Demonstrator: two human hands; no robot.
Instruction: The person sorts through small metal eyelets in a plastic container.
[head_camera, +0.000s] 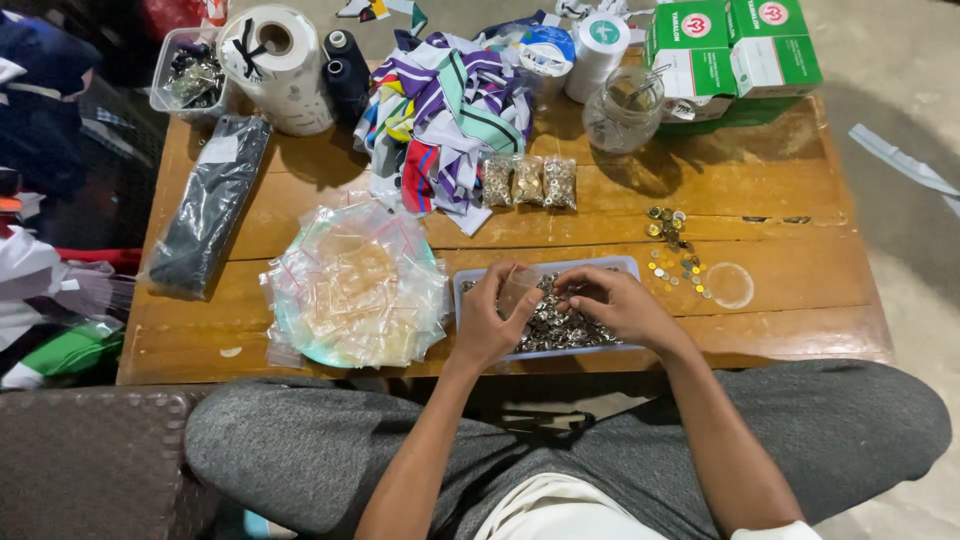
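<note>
My left hand (492, 318) holds a small clear plastic bag (517, 290) upright over a shallow clear tray (540, 266) filled with small metal buttons (560, 330). My right hand (618, 305) rests in the tray beside the bag, its fingertips pinched among the buttons near the bag's mouth. The tray sits at the front edge of a low wooden table (780, 330). A pile of empty small zip bags (355, 285) lies on a plate to the left of the tray. Three filled small bags (528, 182) lie in a row behind it.
Loose coloured buttons (675, 250) and a clear lid (730, 285) lie right of the tray. Behind are a glass jar (622, 112), green-and-white boxes (735, 55), striped fabric strips (445, 110), thread spools (345, 70), a white roll (277, 65) and a dark packet (208, 205).
</note>
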